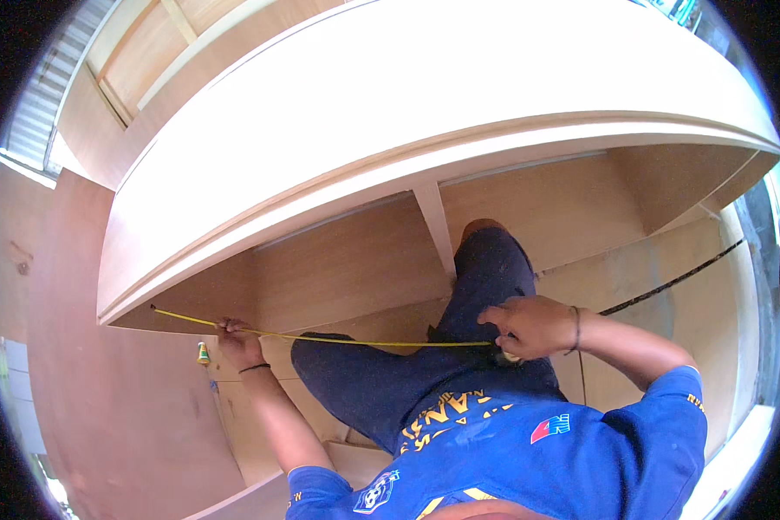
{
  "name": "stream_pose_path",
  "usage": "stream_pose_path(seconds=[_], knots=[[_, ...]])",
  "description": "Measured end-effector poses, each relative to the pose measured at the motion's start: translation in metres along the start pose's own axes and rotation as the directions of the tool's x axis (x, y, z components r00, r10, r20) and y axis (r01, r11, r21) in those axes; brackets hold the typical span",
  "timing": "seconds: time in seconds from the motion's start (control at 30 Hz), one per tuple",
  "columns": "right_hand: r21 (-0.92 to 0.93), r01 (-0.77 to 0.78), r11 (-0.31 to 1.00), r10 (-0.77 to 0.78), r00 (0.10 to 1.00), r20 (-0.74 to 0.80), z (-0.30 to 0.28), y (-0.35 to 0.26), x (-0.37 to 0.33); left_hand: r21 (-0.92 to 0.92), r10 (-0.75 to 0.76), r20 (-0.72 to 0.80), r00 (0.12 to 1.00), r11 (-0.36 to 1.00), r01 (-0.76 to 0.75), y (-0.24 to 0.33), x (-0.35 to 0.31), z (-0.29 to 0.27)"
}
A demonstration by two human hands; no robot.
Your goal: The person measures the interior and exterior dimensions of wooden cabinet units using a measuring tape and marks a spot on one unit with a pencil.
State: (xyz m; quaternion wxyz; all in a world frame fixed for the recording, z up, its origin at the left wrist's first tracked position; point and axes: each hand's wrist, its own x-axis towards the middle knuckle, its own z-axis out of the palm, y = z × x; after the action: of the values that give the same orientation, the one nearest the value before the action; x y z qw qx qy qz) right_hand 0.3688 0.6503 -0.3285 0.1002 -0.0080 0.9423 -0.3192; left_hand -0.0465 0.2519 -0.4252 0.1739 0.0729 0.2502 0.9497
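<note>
A yellow tape measure [364, 341] is drawn out across my lap, its blade running from the tape's case at the right to a free end at the left. My left hand [239, 343] pinches the blade a short way in from that end. My right hand [530, 326] is closed round the case, which it mostly hides. The blade's end lies by the left corner of a large wooden cabinet [425, 156], whose white top fills the far side. An upright divider [433, 227] splits its open front into two compartments.
My bent legs [492, 277] are in front of the cabinet, one foot reaching into its opening. A small green and white bottle [203, 354] stands left of my left hand. A dark rope [667, 282] runs along the right. Wooden panels [113, 364] stand at the left.
</note>
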Motion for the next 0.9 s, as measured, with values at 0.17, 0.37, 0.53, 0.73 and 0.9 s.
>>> stream_pose_path(seconds=[0.17, 0.37, 0.53, 0.73, 0.9], knots=[[0.276, 0.403, 0.872, -0.348, 0.909, -0.228, -0.138, -0.077, -0.015, 0.069, 0.070, -0.095, 0.993, 0.996, -0.064, -0.061, -0.035, 0.005], [0.145, 0.365, 0.920, -0.183, 0.725, -0.664, -0.221, -0.086, 0.016, 0.167, -0.009, -0.143, 0.990, 0.985, 0.034, -0.173, -0.100, 0.088], [0.257, 0.174, 0.951, -0.056, 0.910, -0.410, -0.270, -0.078, 0.057, 0.242, 0.020, -0.043, 0.999, 0.970, -0.009, -0.170, -0.112, 0.103], [-0.233, 0.057, 0.971, -0.172, 0.843, -0.509, -0.279, -0.029, 0.111, 0.279, 0.014, 0.018, 1.000, 0.960, -0.018, -0.163, -0.100, 0.082], [-0.314, 0.188, 0.931, -0.326, 0.815, -0.479, -0.277, -0.029, 0.127, 0.338, -0.172, 0.025, 0.985, 0.929, 0.154, -0.187, -0.107, 0.056]])
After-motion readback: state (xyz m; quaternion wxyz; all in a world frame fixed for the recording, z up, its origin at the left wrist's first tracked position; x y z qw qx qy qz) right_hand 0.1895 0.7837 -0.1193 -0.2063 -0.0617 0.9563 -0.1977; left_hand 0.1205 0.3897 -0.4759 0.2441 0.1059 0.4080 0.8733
